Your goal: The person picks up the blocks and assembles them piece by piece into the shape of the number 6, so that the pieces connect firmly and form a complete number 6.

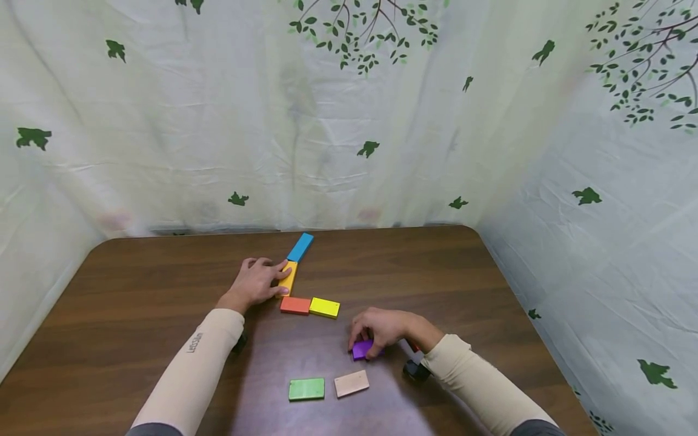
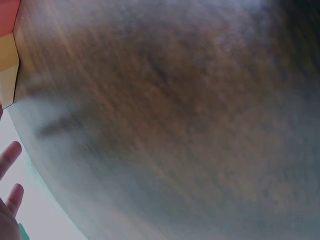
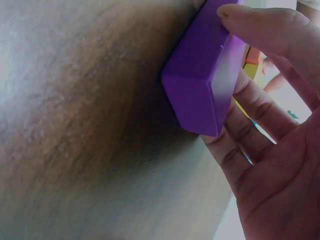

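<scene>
In the head view my left hand point(image 1: 256, 281) lies at the orange-yellow block point(image 1: 290, 280), with thumb and fingertips touching its top. A blue block point(image 1: 300, 247) meets that block's far end. By its near end lies a red block point(image 1: 295, 306), end to end with a yellow block point(image 1: 325, 308). My right hand point(image 1: 384, 326) pinches a purple block point(image 1: 362, 349) between thumb and fingers. In the right wrist view the thumb presses one face of the purple block point(image 3: 200, 75), while the other fingers are behind it.
Nearer me lie a green block point(image 1: 306, 389) and a pale beige block point(image 1: 351, 384) on the brown wooden table point(image 1: 180, 272). Something red point(image 1: 412, 346) is mostly hidden by my right wrist. A white leaf-print curtain point(image 1: 218, 133) hangs behind the table.
</scene>
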A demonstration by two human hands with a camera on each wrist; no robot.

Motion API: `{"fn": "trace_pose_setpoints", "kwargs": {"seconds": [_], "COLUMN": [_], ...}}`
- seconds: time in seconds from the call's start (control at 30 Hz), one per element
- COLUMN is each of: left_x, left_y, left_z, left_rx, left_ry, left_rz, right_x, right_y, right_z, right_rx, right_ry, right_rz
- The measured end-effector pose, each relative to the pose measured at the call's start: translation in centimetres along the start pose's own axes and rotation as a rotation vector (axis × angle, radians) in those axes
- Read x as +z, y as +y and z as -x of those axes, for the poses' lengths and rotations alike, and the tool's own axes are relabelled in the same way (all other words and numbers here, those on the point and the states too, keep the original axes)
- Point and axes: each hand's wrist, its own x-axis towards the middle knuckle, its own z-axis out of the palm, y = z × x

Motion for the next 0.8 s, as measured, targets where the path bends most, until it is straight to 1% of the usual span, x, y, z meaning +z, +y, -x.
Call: {"fn": "trace_pose_setpoints", "kwargs": {"seconds": [0.23, 0.5, 0.63, 0.8], "left_x": [0.0, 0.0, 0.0, 0.0], "left_y": [0.0, -0.4, -0.6, -1.0], "left_z": [0.0, -0.5, -0.7, -0.9], "left_rx": [0.006, 0.020, 0.020, 0.019], "left_ry": [0.006, 0.011, 0.011, 0.013], "left_rz": [0.000, 0.005, 0.005, 0.003], "right_x": [-0.3, -1.2, -1.5, -1.6], "right_y": [0.5, 1.2, 1.6, 2.2], "right_z": [-0.4, -1.5, -2.1, -2.7], "right_rx": [0.011, 0.117, 0.149, 0.164], "right_ry": [0.067, 0.141, 0.187, 0.218], "right_rz": [-0.027, -0.046, -0.047, -0.075]}}
